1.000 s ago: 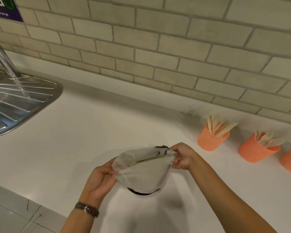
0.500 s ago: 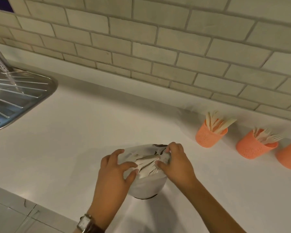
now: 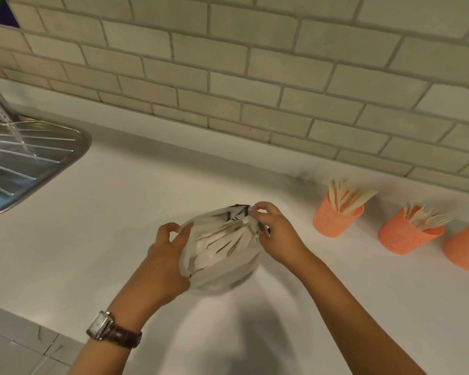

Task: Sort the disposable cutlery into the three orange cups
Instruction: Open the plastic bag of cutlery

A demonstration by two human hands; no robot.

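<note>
A crumpled white plastic bag [image 3: 222,255] with black print is held above the white counter, between both hands. My left hand [image 3: 165,255] grips its left side. My right hand [image 3: 275,228] pinches the gathered top at its right. Three orange mesh cups stand at the right near the wall. The nearest cup [image 3: 336,219] holds pale knives. The middle cup [image 3: 408,235] holds pale forks. The third cup [image 3: 465,246] is cut off by the frame's edge, so its contents are hidden.
A steel sink drainer [image 3: 25,163] lies at the far left with a tap stem above it. A tiled wall [image 3: 255,77] runs behind the white counter [image 3: 119,212]. The counter's front edge [image 3: 25,318] runs at the lower left.
The bag went from being stretched wide between the hands to bunched together. My left hand has moved up around the bag's left side, and the view has shifted slightly.
</note>
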